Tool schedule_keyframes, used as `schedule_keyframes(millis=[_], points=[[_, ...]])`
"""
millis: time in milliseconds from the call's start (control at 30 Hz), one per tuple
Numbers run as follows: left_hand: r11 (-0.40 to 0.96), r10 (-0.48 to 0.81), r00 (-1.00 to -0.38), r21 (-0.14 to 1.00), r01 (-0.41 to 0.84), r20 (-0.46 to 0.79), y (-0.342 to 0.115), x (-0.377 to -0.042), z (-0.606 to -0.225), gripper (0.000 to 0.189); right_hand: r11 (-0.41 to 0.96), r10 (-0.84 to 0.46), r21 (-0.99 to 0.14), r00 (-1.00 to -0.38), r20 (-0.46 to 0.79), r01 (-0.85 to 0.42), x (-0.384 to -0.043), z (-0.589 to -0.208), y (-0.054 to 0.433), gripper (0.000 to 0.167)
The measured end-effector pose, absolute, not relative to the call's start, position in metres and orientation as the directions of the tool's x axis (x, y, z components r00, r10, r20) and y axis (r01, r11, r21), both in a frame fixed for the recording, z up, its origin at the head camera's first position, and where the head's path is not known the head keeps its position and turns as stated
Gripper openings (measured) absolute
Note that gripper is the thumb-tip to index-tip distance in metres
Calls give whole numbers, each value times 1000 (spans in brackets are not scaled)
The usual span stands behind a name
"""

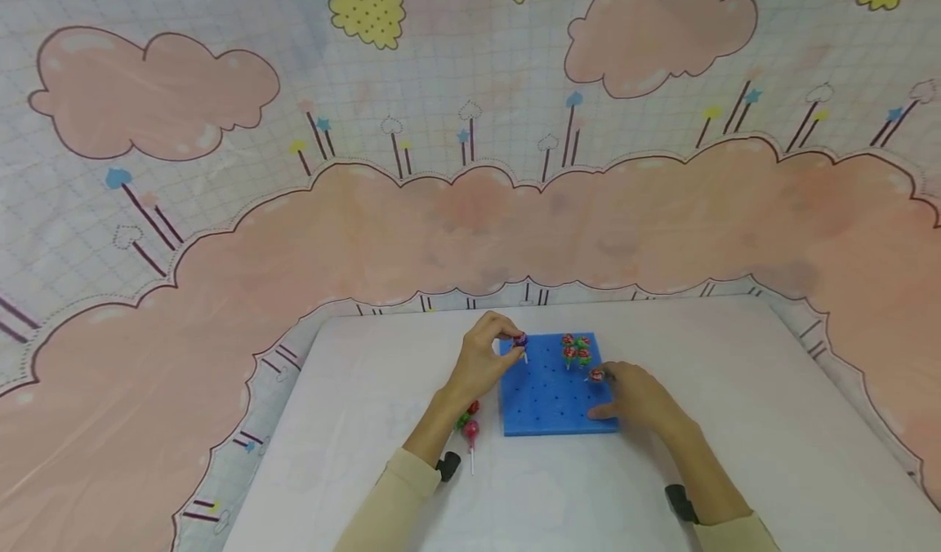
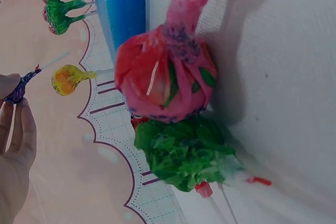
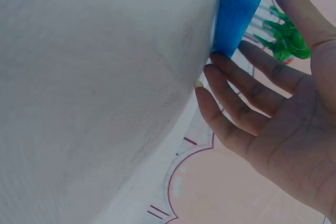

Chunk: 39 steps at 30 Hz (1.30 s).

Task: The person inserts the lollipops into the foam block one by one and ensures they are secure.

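My left hand (image 1: 478, 362) pinches a dark purple lollipop (image 1: 520, 340) between thumb and fingers, over the far left corner of a blue pegboard (image 1: 547, 397). In the left wrist view its white stick slants away from the fingers. A yellow lollipop (image 2: 67, 80) stands near it, hidden from the head view. Several red-and-green lollipops (image 1: 577, 350) stand upright at the board's far right. My right hand (image 1: 641, 393) rests at the right edge with fingers spread, fingertips at the board's side. Close to its index finger is another red-and-green lollipop (image 1: 595, 376).
Left of the board, a pink lollipop (image 1: 471, 429) and a red-and-green lollipop (image 1: 464, 420) lie on the white table (image 1: 382, 421), partly behind the left forearm. A patterned cloth (image 1: 470, 233) hangs beyond the table.
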<state>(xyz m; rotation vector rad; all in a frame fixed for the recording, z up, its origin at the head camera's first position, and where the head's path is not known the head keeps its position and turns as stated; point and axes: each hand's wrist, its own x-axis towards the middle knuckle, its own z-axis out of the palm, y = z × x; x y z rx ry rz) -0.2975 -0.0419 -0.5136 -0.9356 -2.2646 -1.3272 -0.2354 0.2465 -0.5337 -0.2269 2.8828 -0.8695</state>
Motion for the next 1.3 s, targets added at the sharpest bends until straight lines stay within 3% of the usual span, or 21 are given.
schedule_keyframes(millis=[600,933,1300], points=[[364,382,-695,592,719,609,-36,-305,-519,23,834,-167,-543,-983,-81,-98,-236,-533,244,96],[377,375,-728,623,686,574,-32,-310,-524,22,827,-174,-553,-982,-77,-104,-235,-532,245,95],[408,388,-702,572,712,597,-27,-312,-526,22,823,-167,-561,-982,-84,-91,-234,-529,244,95]])
